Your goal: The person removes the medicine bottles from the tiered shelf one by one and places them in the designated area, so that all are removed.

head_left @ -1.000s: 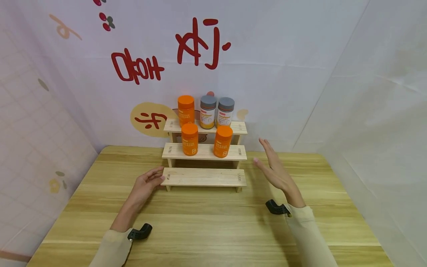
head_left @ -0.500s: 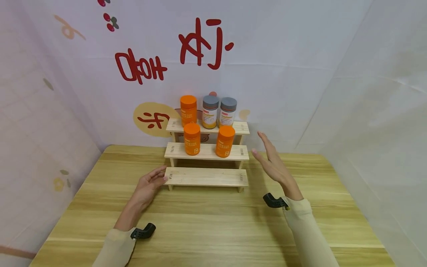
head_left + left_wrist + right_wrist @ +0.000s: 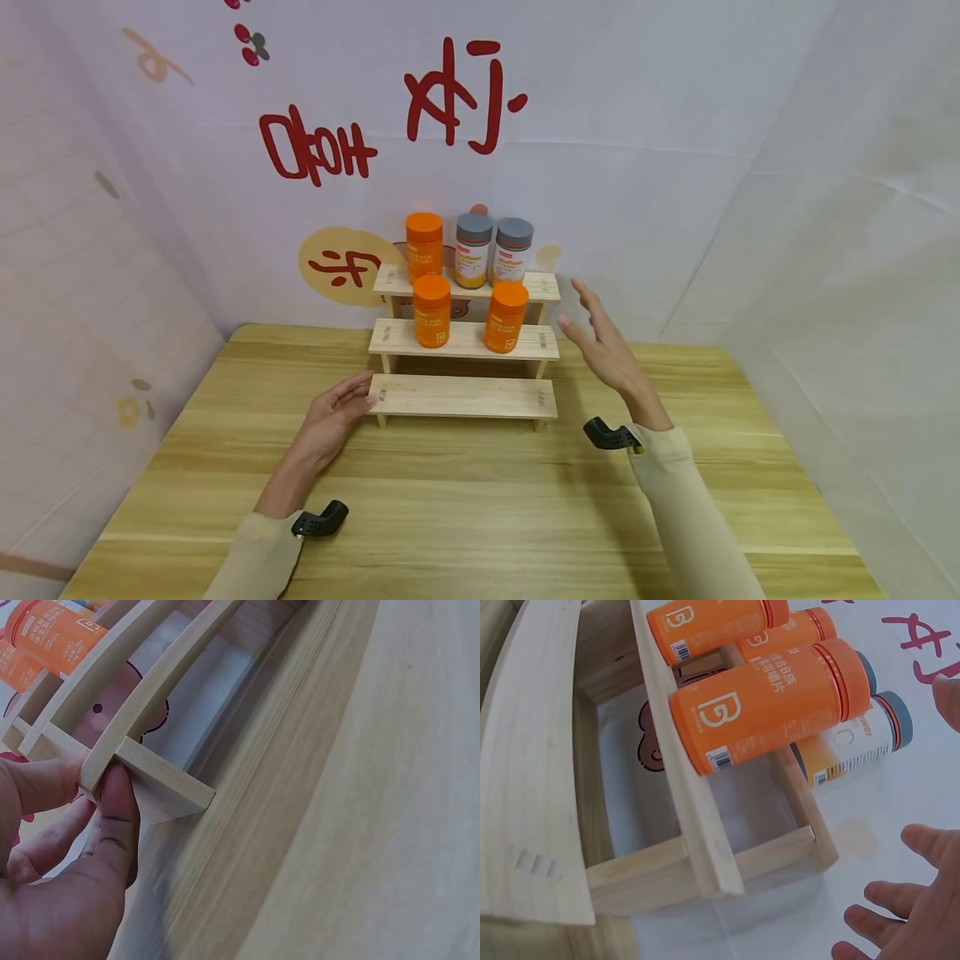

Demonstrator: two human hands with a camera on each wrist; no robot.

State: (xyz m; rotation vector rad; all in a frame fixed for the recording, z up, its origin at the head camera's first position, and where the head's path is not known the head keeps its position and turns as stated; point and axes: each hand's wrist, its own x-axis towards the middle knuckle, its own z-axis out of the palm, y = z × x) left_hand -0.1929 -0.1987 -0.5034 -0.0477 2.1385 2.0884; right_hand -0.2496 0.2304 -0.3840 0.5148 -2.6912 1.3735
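Observation:
A three-step wooden display rack (image 3: 461, 397) stands on the table. My left hand (image 3: 328, 423) pinches the left end of its lowest board; the left wrist view shows the thumb and a finger (image 3: 116, 825) on either side of the board end. My right hand (image 3: 609, 354), fingers spread, hovers to the right of the rack and touches nothing. Two orange bottles (image 3: 431, 312) stand apart on the middle step. On the top step are another orange bottle (image 3: 424, 248) and two grey-capped bottles (image 3: 472, 254), side by side. The lowest step bears nothing.
The wood-grain table (image 3: 465, 517) extends in front of the rack and to both sides. A white printed cloth (image 3: 615, 150) with red characters hangs behind it, and pale cloth also lines the left and right sides.
My right hand has moved forward and slightly left, beside the upper steps. The left hand keeps its pinch on the rack, and the bottles stay in place.

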